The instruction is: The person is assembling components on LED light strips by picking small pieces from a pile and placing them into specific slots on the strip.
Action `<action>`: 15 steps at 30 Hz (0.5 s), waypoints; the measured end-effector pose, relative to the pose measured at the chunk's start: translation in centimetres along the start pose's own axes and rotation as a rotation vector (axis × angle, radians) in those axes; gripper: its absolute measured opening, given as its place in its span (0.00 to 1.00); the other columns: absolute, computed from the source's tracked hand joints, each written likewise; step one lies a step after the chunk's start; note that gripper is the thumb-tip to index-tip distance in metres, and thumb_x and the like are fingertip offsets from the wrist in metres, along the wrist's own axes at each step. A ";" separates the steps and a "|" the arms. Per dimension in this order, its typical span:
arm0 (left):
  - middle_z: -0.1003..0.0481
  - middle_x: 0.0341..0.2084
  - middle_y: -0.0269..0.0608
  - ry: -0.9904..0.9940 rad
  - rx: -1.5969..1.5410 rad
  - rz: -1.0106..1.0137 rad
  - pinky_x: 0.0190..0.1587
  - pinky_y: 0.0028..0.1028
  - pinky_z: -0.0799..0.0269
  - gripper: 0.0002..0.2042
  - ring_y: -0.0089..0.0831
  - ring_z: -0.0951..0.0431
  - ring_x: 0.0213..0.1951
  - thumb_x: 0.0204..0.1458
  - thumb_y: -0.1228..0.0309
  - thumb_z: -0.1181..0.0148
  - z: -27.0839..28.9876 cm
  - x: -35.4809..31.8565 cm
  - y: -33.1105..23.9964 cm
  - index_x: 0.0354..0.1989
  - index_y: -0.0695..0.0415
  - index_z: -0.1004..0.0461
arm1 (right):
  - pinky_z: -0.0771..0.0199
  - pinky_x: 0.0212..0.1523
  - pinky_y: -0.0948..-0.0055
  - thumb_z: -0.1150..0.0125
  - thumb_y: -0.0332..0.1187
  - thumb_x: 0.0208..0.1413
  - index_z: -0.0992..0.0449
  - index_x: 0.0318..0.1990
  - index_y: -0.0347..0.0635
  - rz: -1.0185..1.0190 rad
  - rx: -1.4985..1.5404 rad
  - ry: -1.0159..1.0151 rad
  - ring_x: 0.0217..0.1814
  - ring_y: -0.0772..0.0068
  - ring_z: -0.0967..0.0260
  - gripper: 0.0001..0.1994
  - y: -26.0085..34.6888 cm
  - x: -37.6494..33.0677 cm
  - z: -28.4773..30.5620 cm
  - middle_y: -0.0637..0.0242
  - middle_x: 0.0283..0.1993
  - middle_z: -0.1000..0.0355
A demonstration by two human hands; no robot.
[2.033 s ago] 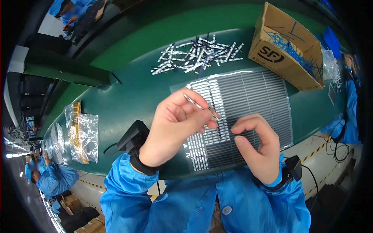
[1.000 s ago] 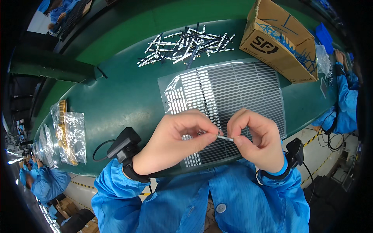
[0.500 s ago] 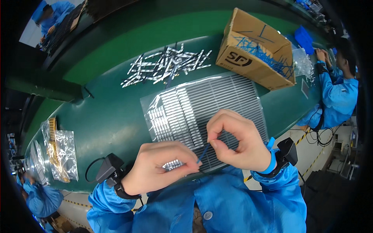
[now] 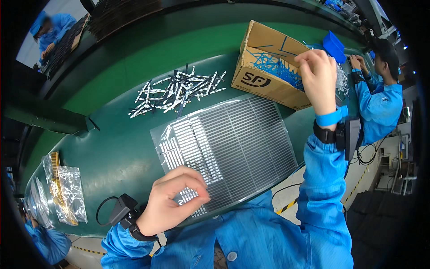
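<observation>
My left hand (image 4: 172, 201) hovers over the near left part of a sheet of silver-white strips (image 4: 246, 139), thumb and forefinger pinched together. Whatever is between those fingertips is too small to make out. My right hand (image 4: 319, 76) is raised over the right side of an open cardboard box (image 4: 268, 87), its fingers loosely bent and apart. No strip shows clearly in it. Thin blue strips (image 4: 273, 62) lie heaped in the box, partly hidden by that hand. Silvery pieces fill the sheet's left columns, and dark lined rows cover the rest.
A loose pile of black-and-white strips (image 4: 179, 92) lies left of the box. Clear plastic bags (image 4: 71, 193), with yellow strips beside them, rest at the table's left end. A blue bin (image 4: 334, 47) stands behind the box. Co-workers sit at right (image 4: 380, 103), far left and lower left.
My right hand has moved from beside my left hand, where a blue strip was between them, up and right to the box. My left hand has shifted slightly left.
</observation>
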State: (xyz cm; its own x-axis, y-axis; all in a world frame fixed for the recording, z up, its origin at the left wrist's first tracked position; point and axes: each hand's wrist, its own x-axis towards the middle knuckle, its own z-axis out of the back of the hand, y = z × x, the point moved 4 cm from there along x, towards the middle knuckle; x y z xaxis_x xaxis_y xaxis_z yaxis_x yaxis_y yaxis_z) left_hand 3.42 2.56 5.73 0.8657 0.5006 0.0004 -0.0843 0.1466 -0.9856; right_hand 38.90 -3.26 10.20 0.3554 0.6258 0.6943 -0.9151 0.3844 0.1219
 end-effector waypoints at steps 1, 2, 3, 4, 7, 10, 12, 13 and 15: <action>0.23 0.35 0.39 0.030 0.031 -0.034 0.43 0.28 0.25 0.08 0.31 0.21 0.38 0.46 0.84 0.32 -0.2 -0.1 0.1 0.32 0.60 0.22 | 0.33 0.50 0.59 0.40 0.32 0.56 0.20 0.32 0.44 -0.019 -0.054 0.064 0.48 0.53 0.34 0.05 -0.5 -0.1 -0.8 0.65 0.40 0.25; 0.23 0.35 0.39 0.028 0.030 -0.036 0.43 0.28 0.25 0.08 0.31 0.21 0.38 0.46 0.84 0.32 -0.4 -0.2 0.3 0.32 0.60 0.22 | 0.33 0.51 0.56 0.40 0.34 0.56 0.18 0.31 0.46 -0.062 -0.039 0.074 0.51 0.52 0.35 0.07 -0.9 -0.2 -1.1 0.66 0.41 0.25; 0.23 0.34 0.40 0.049 0.032 -0.026 0.42 0.28 0.25 0.08 0.31 0.21 0.38 0.47 0.84 0.33 -0.6 -0.4 0.4 0.34 0.60 0.22 | 0.33 0.51 0.56 0.40 0.34 0.56 0.18 0.31 0.46 -0.060 -0.038 0.074 0.51 0.52 0.35 0.07 -1.0 0.0 -1.2 0.66 0.41 0.25; 0.22 0.34 0.40 0.070 0.034 -0.017 0.42 0.28 0.25 0.08 0.32 0.20 0.38 0.48 0.84 0.33 -0.8 -0.6 0.6 0.35 0.61 0.22 | 0.33 0.51 0.57 0.41 0.33 0.56 0.18 0.32 0.46 -0.108 -0.066 0.088 0.51 0.52 0.34 0.06 -1.3 0.0 -1.3 0.66 0.42 0.25; 0.22 0.34 0.40 0.087 0.011 -0.032 0.42 0.28 0.24 0.08 0.31 0.20 0.38 0.50 0.84 0.34 -1.0 -1.0 0.9 0.37 0.62 0.23 | 0.33 0.52 0.57 0.41 0.30 0.55 0.19 0.36 0.46 -0.150 -0.066 0.131 0.51 0.53 0.34 0.05 -1.6 -0.1 -1.2 0.66 0.43 0.25; 0.22 0.33 0.38 0.040 -0.017 -0.006 0.42 0.27 0.24 0.10 0.28 0.20 0.36 0.50 0.84 0.34 -1.0 -1.4 1.2 0.41 0.61 0.23 | 0.35 0.52 0.59 0.41 0.27 0.53 0.21 0.40 0.45 -0.064 0.080 0.101 0.52 0.55 0.33 0.08 -1.3 -0.3 -0.4 0.64 0.43 0.25; 0.21 0.32 0.37 0.018 -0.029 0.064 0.42 0.26 0.24 0.12 0.27 0.20 0.35 0.50 0.84 0.34 -0.8 -1.4 1.1 0.43 0.61 0.24 | 0.37 0.54 0.63 0.42 0.25 0.53 0.22 0.40 0.41 -0.039 0.337 0.048 0.51 0.61 0.32 0.07 1.0 -0.8 1.2 0.64 0.42 0.26; 0.21 0.31 0.36 -0.005 -0.042 0.129 0.42 0.26 0.24 0.14 0.25 0.20 0.35 0.50 0.84 0.34 -0.6 -1.9 1.5 0.45 0.60 0.24 | 0.36 0.53 0.67 0.43 0.24 0.55 0.23 0.39 0.39 -0.058 0.420 0.096 0.48 0.62 0.31 0.06 3.1 -1.7 1.8 0.64 0.40 0.26; 0.21 0.31 0.36 0.014 -0.056 0.162 0.42 0.26 0.25 0.20 0.24 0.20 0.35 0.49 0.85 0.34 -0.5 -2.5 2.1 0.51 0.60 0.28 | 0.36 0.51 0.70 0.41 0.23 0.54 0.24 0.34 0.36 -0.087 0.642 0.297 0.45 0.63 0.32 0.02 7.5 -4.6 3.2 0.64 0.37 0.27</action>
State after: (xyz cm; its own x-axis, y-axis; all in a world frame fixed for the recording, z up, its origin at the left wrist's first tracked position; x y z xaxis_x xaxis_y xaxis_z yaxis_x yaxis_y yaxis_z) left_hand 1.30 1.17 3.52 0.8498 0.5018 -0.1614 -0.1963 0.0170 -0.9804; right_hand 29.79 -5.46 10.17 0.3859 0.8047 0.4512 -0.7801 0.0236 0.6252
